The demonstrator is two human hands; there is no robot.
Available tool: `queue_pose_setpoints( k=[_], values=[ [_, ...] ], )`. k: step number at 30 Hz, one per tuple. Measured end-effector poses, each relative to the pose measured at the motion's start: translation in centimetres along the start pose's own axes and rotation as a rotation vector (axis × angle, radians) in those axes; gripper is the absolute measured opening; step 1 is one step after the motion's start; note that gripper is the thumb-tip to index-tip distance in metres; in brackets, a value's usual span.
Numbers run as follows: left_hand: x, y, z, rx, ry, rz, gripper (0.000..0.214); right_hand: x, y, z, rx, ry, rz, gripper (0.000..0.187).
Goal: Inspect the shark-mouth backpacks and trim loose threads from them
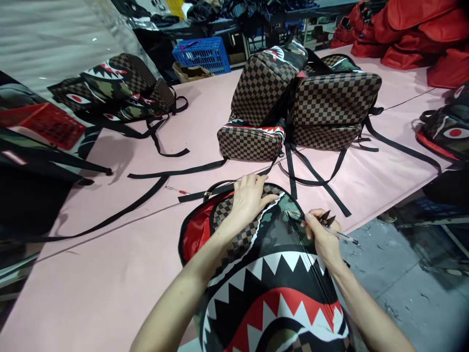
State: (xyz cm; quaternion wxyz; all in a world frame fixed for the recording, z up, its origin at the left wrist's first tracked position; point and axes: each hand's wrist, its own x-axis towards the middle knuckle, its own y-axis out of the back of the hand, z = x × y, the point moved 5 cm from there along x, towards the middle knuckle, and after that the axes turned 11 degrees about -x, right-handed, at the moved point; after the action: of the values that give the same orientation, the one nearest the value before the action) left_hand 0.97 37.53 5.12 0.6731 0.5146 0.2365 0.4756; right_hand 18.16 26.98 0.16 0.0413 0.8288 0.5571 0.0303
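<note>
A backpack (271, 274) with a shark-mouth print, camouflage and brown checks lies in front of me on the pink table (110, 274). My left hand (249, 195) rests flat on its upper checked part, fingers stretched out. My right hand (322, 234) sits at the bag's right edge, closed on a clear pen (342, 237) and small black snips (326, 217), fingertips touching the bag's side.
Two checked backpacks (264, 93) (333, 107) stand at the table's middle, black straps (176, 173) trailing toward me. Another shark backpack (113, 88) lies far left, one more (447, 127) at the right edge. Red bags (421, 34) are piled at back right. A blue crate (201, 54) stands behind.
</note>
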Motion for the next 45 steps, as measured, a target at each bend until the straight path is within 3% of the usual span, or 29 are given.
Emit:
queue_pose_setpoints(
  k=[4, 8, 14, 45],
  values=[
    [1.7, -0.7, -0.9, -0.055, 0.015, -0.128, 0.045, 0.0, -1.0, 0.3, -0.181, -0.013, 0.011, 0.024],
    [3.1, -1.2, -2.6, -0.421, 0.203, -0.299, 0.05, 0.0, -1.2, 0.4, -0.307, -0.031, -0.011, 0.029],
    [3.3, -1.0, -2.8, -0.7, 0.339, -0.302, 0.056, 0.2, -1.3, 0.2, -0.382, -0.038, -0.021, 0.03],
    [3.1, -1.1, -2.7, -0.7, 0.373, -0.27, 0.054, 0.6, -1.8, 0.0, -0.464, 0.006, -0.073, 0.026]
  ],
)
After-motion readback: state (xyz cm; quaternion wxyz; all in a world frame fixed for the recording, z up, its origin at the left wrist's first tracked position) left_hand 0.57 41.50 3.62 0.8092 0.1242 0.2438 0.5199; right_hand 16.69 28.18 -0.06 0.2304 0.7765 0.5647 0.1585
